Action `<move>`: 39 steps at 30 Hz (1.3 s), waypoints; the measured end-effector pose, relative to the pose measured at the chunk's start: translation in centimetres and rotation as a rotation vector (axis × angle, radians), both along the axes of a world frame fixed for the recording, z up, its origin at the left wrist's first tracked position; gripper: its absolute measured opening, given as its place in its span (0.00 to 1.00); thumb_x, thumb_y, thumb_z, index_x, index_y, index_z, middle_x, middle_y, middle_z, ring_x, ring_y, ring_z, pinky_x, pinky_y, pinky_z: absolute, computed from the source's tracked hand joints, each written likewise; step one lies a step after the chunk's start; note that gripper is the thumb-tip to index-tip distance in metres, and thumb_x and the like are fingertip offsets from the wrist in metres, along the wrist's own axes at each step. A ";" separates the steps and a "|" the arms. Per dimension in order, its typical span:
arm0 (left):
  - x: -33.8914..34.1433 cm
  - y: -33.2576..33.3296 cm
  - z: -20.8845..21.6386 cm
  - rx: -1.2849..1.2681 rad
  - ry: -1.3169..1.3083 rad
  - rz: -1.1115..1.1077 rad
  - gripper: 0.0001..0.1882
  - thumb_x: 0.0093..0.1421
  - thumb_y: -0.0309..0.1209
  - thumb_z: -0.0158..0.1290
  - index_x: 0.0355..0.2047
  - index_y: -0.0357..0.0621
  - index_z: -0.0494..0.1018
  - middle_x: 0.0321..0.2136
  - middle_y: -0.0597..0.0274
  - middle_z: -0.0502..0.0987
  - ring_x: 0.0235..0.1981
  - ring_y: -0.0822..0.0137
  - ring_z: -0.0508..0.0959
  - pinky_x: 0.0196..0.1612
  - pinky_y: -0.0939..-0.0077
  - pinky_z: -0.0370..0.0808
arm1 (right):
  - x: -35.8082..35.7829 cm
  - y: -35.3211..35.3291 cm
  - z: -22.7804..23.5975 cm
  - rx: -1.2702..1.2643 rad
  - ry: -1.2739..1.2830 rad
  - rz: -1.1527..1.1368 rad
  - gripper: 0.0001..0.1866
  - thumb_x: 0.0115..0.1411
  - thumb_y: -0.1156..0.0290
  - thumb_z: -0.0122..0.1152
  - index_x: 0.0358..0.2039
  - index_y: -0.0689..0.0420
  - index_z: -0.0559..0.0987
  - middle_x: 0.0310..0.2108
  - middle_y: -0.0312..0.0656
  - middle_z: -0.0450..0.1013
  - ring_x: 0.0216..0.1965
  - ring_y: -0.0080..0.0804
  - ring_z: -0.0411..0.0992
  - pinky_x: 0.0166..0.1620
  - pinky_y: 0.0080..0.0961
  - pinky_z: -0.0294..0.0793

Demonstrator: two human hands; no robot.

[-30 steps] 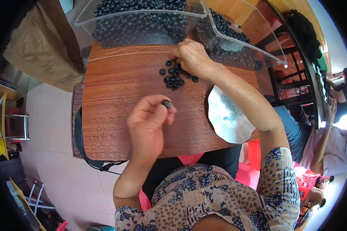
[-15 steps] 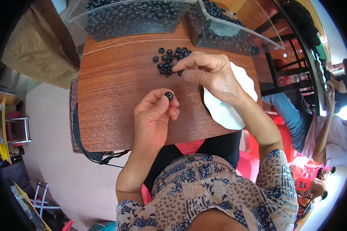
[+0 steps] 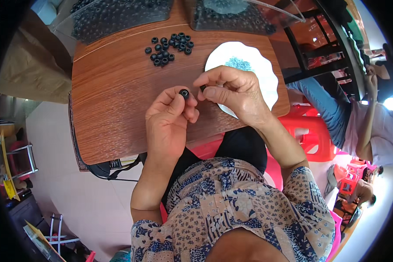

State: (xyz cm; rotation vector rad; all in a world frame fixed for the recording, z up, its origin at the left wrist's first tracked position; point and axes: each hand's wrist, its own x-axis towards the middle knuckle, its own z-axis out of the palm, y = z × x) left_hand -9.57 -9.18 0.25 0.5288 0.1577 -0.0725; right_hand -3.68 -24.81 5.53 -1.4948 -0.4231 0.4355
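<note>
My left hand [image 3: 170,118] pinches a small black ring-shaped part [image 3: 184,93] between thumb and fingers, over the wooden tabletop [image 3: 113,96]. Right beside it, my right hand [image 3: 231,91] holds another small black piece [image 3: 202,88] at its fingertips, almost touching the left hand's part. A loose pile of several black rings [image 3: 168,46] lies on the table beyond my hands. A white scalloped plate [image 3: 262,65] with small blue-green bits sits partly under my right hand.
Two clear plastic bags full of black rings lie at the table's far edge, one on the left [image 3: 118,15] and one on the right [image 3: 231,15]. A red plastic stool [image 3: 310,131] stands to the right, where another person [image 3: 358,118] sits. A brown sack [image 3: 26,65] is on the left.
My right hand has left the pile of rings and come back toward me with a piece, meeting my left hand. The view has shifted, so the table now sits higher in frame.
</note>
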 end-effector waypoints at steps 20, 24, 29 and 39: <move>-1.7 -1.9 0.3 0.060 -0.038 -0.046 0.10 0.59 0.26 0.53 0.39 0.33 0.72 0.28 0.58 0.76 0.25 0.74 0.72 0.31 0.82 0.69 | -3.0 -1.3 -1.4 0.146 -0.079 -0.131 0.11 0.48 0.89 0.60 0.34 0.66 0.77 0.34 0.45 0.74 0.33 0.28 0.75 0.39 0.20 0.76; -1.8 -2.2 0.2 0.091 -0.040 -0.037 0.10 0.58 0.26 0.54 0.40 0.33 0.72 0.28 0.59 0.77 0.24 0.74 0.72 0.31 0.84 0.68 | -3.4 -1.2 -1.0 0.091 -0.083 -0.180 0.12 0.46 0.90 0.62 0.32 0.66 0.78 0.33 0.44 0.74 0.34 0.26 0.73 0.39 0.19 0.74; -1.9 -2.5 -0.1 0.146 -0.059 -0.014 0.10 0.57 0.25 0.55 0.39 0.34 0.73 0.26 0.62 0.76 0.24 0.76 0.71 0.30 0.86 0.68 | -3.5 -1.3 -0.3 0.044 -0.054 -0.183 0.12 0.44 0.89 0.64 0.31 0.66 0.79 0.31 0.42 0.74 0.33 0.25 0.72 0.38 0.18 0.72; -2.1 -3.0 -0.2 0.206 -0.055 0.000 0.10 0.56 0.25 0.57 0.38 0.34 0.74 0.26 0.64 0.76 0.23 0.77 0.71 0.29 0.87 0.69 | -3.5 -1.8 -0.7 -0.154 -0.356 -0.205 0.09 0.43 0.85 0.66 0.28 0.65 0.80 0.28 0.41 0.74 0.31 0.26 0.71 0.35 0.19 0.70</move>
